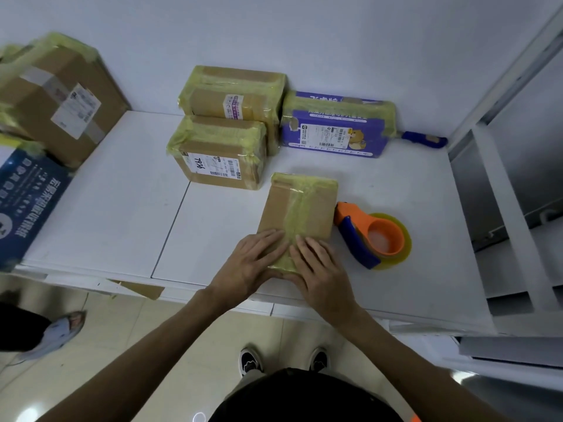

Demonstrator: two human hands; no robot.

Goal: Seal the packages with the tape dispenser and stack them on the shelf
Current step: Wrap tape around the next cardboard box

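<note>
I see a white counter [122, 208] set against a pale wall [304, 32]. At the counter's far right lies a blue-handled tool [422, 139], its head hidden. A brown cardboard scrap [143, 289] clings to the counter's near edge. Below the counter's left end, a grey slipper [58, 333] stands on the tiled floor [128, 345].

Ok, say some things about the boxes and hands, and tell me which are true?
1. The left hand and the right hand press on the small brown package. True.
2. The right hand holds the tape dispenser. False: it lies on the table, right of that package.
3. The purple box sits on the package marked 7936. False: it stands on the table, further right.
4. The tape on the packages looks yellowish. True.
</note>
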